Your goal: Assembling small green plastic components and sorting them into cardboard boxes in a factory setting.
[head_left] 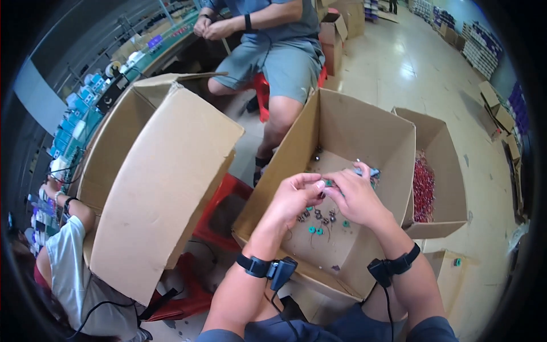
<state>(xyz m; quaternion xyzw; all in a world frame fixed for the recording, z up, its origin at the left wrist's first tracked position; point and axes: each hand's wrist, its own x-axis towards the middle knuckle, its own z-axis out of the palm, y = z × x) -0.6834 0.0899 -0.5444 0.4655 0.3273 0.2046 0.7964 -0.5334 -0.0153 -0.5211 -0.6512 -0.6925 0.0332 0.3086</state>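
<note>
My left hand (292,200) and my right hand (360,198) meet over an open cardboard box (364,128). Their fingertips pinch a small green part (329,183) between them; the fingers cover most of it. A blue-grey object (370,171) shows at the raised fingers of my right hand, its kind hidden and its hold unclear. Below the hands, on the box floor, lie several small green ring-shaped parts (312,230) and several dark, metallic-looking small pieces (319,215), some with thin wires.
Another box (436,128) on the right holds many red pieces (423,191). A large carton (165,171) stands left, beside a red stool (222,211). Ahead sits a co-worker (279,34), hands together; another person (68,251) works at the bench on the far left.
</note>
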